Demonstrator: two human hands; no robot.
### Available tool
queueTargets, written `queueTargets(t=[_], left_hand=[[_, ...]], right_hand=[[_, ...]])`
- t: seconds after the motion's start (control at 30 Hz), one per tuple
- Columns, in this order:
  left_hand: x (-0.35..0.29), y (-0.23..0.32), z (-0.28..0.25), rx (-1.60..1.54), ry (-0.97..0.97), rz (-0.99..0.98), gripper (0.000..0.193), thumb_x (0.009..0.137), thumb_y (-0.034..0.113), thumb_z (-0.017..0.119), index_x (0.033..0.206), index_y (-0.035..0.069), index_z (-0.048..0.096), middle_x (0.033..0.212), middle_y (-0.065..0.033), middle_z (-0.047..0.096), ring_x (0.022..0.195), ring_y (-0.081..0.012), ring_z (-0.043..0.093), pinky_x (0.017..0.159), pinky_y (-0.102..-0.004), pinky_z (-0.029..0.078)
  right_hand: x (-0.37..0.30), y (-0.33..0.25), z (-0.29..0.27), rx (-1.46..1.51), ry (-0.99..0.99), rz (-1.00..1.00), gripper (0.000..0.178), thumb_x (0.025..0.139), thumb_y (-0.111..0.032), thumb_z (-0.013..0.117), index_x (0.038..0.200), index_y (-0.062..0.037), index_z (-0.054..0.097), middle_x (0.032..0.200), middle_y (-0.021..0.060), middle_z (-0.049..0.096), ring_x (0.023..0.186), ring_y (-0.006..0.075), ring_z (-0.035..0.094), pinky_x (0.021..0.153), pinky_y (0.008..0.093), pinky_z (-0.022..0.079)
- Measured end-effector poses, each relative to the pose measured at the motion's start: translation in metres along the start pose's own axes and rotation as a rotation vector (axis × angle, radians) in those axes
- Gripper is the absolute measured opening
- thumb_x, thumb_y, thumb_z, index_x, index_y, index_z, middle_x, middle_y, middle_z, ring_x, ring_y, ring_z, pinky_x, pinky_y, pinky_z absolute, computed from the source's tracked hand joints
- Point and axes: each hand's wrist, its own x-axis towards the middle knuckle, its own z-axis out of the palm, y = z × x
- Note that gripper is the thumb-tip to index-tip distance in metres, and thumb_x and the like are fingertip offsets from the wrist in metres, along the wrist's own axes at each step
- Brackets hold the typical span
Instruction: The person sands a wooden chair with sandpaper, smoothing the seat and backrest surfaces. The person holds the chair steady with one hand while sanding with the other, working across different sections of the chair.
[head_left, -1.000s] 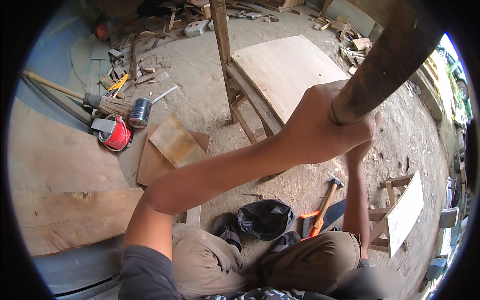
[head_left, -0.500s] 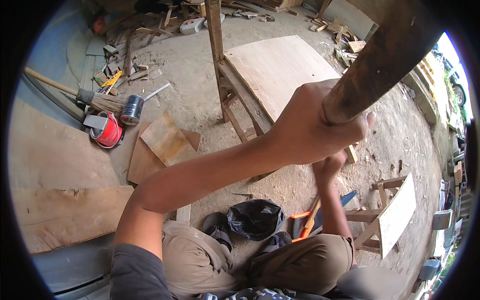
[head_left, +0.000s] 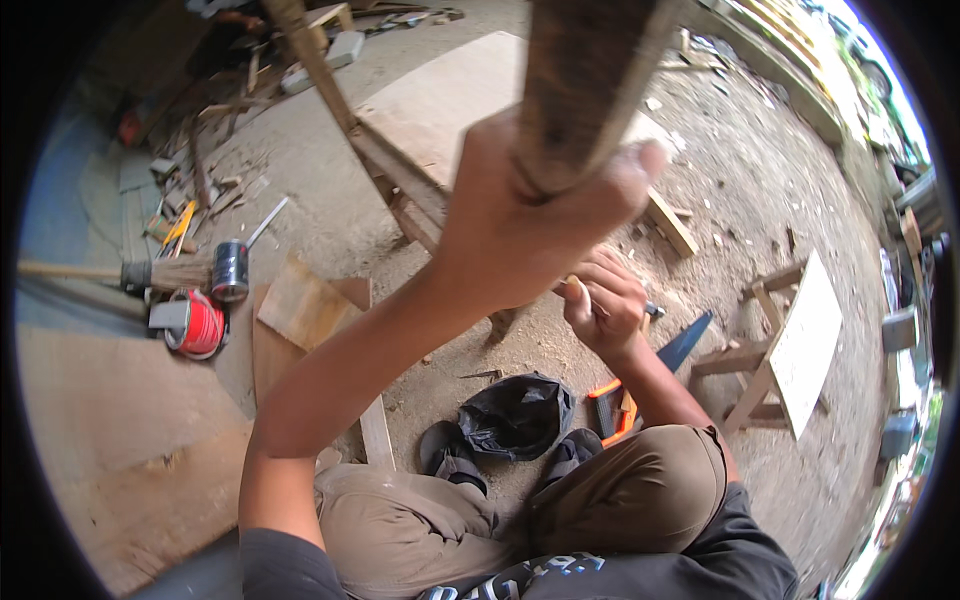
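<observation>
My left hand point(head_left: 500, 225) is wrapped round the end of a thick, dark, weathered wooden post point(head_left: 592, 90), which rises close in front of me. Below and to the right of it, my right hand point(head_left: 612, 308) is closed in a pinch, palm side partly toward me. Whatever sits between its thumb and fingers is too small to name. Beyond both hands stands a wooden frame with a pale plywood panel point(head_left: 440, 100) on it. A second upright post point(head_left: 318, 65) rises at the frame's left corner. Whether the held post belongs to this frame cannot be told.
Near my feet lie a black plastic bag point(head_left: 515, 415) and a saw with an orange handle point(head_left: 606, 402) and blue blade. A small white-topped wooden stool point(head_left: 805, 345) lies tipped at right. At left are a red pail point(head_left: 203, 330), a dark can point(head_left: 230, 272), a broom point(head_left: 180, 274) and plywood offcuts.
The view has shifted. My left hand and the post now appear further left. My right hand has come out from behind the left hand and shows more fully. Both hands remain closed.
</observation>
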Motion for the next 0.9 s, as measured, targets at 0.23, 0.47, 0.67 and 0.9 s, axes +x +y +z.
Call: queueTargets(t=[0.23,0.47,0.67,0.9], left_hand=[[0.001,0.017,0.011,0.026,0.035,-0.224,0.023,0.094,0.022,0.056,0.081,0.003,0.052,0.054,-0.0049,0.054,0.046,-0.0120,0.051,0.046,-0.0241,0.042],[0.001,0.016,0.011,0.060,0.049,-0.219,0.025,0.095,0.020,0.050,0.075,0.005,0.046,0.053,-0.0051,0.049,0.043,-0.0125,0.047,0.044,-0.0254,0.041],[-0.001,0.014,0.009,-0.134,0.135,-0.257,0.016,0.088,0.013,0.069,0.082,0.000,0.061,0.055,-0.0041,0.058,0.043,-0.0094,0.053,0.042,-0.0235,0.042],[-0.001,0.008,0.004,-0.137,0.108,-0.211,0.015,0.088,0.013,0.068,0.083,0.000,0.061,0.054,-0.0038,0.058,0.043,-0.0090,0.053,0.043,-0.0232,0.043]], right_hand=[[0.003,0.144,-0.064,-0.482,0.214,0.418,0.038,0.099,-0.011,0.046,0.067,-0.0038,0.065,0.077,0.0080,0.073,0.052,0.0098,0.066,0.036,0.0176,0.049],[-0.006,0.037,0.012,0.059,0.150,-0.088,0.015,0.088,-0.003,0.061,0.076,-0.0056,0.071,0.086,0.0063,0.074,0.088,0.0208,0.072,0.081,0.0337,0.062],[0.021,0.122,-0.061,-0.067,0.223,0.599,0.024,0.092,-0.004,0.049,0.080,-0.0029,0.070,0.091,0.0057,0.074,0.058,0.0030,0.065,0.039,0.0152,0.047],[-0.003,0.011,0.011,0.099,0.130,-0.060,0.021,0.094,-0.009,0.056,0.084,-0.0003,0.073,0.090,0.0125,0.074,0.086,0.0244,0.072,0.078,0.0390,0.061]])
